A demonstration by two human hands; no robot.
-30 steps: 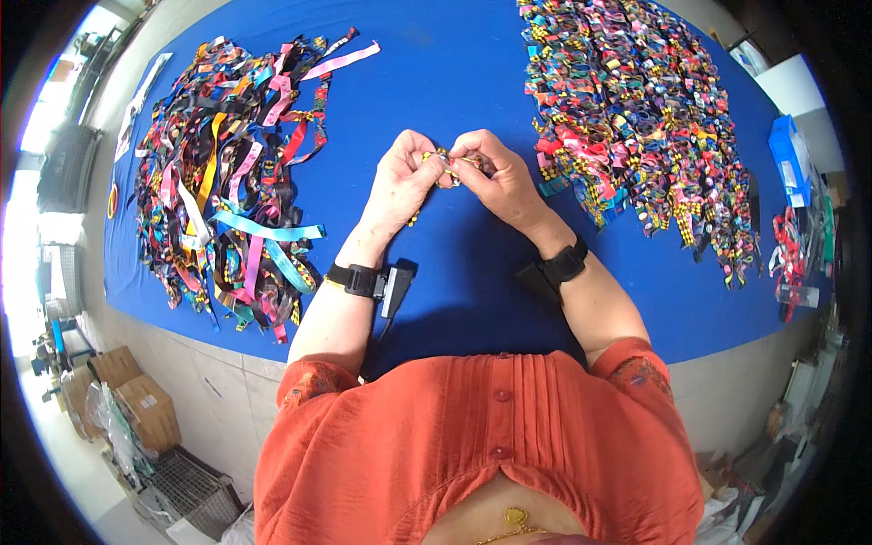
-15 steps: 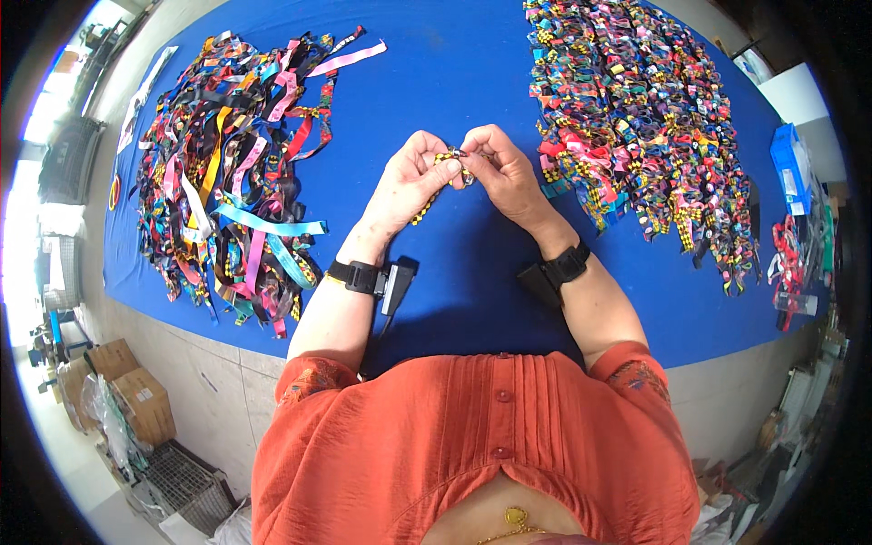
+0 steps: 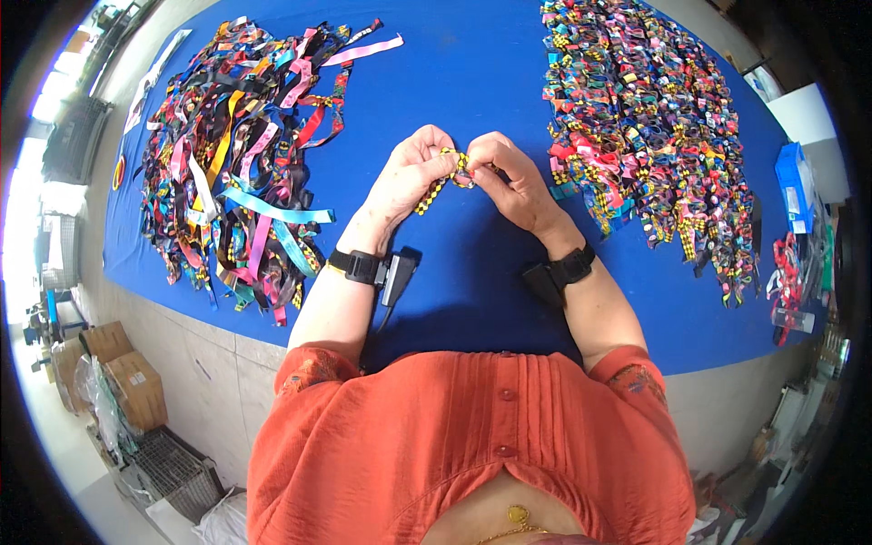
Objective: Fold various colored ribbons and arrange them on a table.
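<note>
Both of my hands meet over the middle of a blue table [image 3: 472, 73]. My left hand [image 3: 409, 177] and my right hand [image 3: 509, 177] pinch the same yellow patterned ribbon [image 3: 434, 189] between their fingertips. A short tail of it hangs down under my left fingers. Each wrist carries a black strap with a small black device. A loose heap of flat coloured ribbons [image 3: 241, 154] lies to the left of my hands. A dense pile of folded, looped ribbons [image 3: 649, 127] lies to the right.
Blue packets [image 3: 797, 186] and a small red bundle [image 3: 786, 286] sit at the table's right end. Cardboard boxes [image 3: 118, 368] and a wire basket [image 3: 173, 468] stand on the floor at lower left. The table's front edge runs just ahead of my orange shirt.
My hands stay together at the same spot. The fingers have shifted slightly on the yellow ribbon, working it between them. The piles have not moved.
</note>
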